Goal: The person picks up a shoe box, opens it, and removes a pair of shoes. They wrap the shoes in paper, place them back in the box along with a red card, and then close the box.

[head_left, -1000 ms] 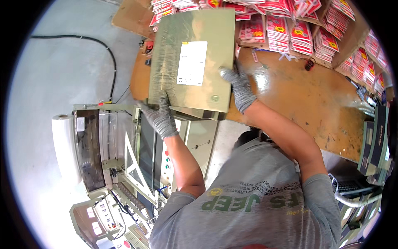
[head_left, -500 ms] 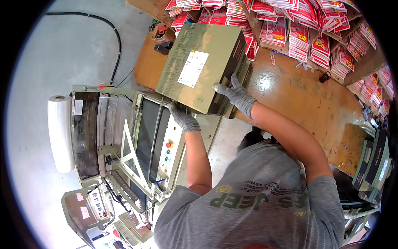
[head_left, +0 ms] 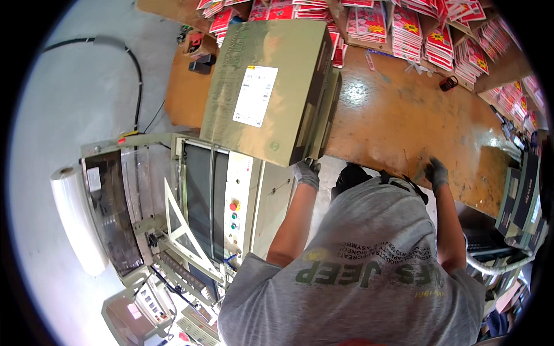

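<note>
A large olive-brown cardboard box [head_left: 271, 109] with a white label on its top lies on the wooden table, reaching toward the machine on the left. Along its right side a second, darker box edge [head_left: 327, 115] shows lower down. At the box's near right corner is my left hand [head_left: 306, 174] in a grey glove. Its fingers are closed against the lower edge and partly hidden there. Farther right, my gloved right hand [head_left: 437, 173] is apart from the box, beside the table's near edge. It is empty, with its fingers bent and somewhat apart.
The machine [head_left: 239, 190] with red and green buttons stands at left, a roll of clear film [head_left: 81, 219] beyond it. Stacks of red printed packets [head_left: 407, 40] fill cardboard bins along the far side of the wooden table [head_left: 392, 121]. Dark green boxes [head_left: 519, 202] are at right.
My right hand has let go of the box's right side and moved right, toward the table's near edge. My left hand has slid right along the box to its near right corner.
</note>
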Motion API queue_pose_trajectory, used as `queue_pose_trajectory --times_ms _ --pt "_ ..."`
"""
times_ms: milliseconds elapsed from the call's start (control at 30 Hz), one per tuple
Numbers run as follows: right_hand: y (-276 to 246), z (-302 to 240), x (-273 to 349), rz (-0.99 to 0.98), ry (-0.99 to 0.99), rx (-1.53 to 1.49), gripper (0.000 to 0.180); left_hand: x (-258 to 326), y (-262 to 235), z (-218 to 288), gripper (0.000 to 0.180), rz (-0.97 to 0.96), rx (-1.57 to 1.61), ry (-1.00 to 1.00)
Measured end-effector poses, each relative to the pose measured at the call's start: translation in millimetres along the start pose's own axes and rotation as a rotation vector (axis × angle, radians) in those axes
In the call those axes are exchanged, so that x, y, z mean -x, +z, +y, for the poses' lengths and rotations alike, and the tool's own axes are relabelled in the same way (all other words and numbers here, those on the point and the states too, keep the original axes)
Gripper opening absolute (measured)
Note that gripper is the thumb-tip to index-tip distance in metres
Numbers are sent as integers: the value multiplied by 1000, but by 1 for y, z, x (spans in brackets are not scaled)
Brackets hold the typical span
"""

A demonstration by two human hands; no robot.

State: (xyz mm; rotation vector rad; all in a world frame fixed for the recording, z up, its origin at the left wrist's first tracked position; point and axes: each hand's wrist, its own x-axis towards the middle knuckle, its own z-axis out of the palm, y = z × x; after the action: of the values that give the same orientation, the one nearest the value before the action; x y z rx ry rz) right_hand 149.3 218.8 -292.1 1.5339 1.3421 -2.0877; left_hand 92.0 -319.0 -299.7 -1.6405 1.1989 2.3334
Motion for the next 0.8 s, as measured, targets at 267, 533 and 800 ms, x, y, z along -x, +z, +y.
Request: queue_pose_trajectory --times_ms 267,533,800 --pt "-192 151 91 371 42 269 34 -31 -70 -57 52 -266 -143 -364" --pt "-142 203 150 554 173 277 35 -57 -51 -35 47 -402 -472 -489" --pt "-276 55 113 718 -254 -204 35 -19 12 -61 29 -685 -555 -430"
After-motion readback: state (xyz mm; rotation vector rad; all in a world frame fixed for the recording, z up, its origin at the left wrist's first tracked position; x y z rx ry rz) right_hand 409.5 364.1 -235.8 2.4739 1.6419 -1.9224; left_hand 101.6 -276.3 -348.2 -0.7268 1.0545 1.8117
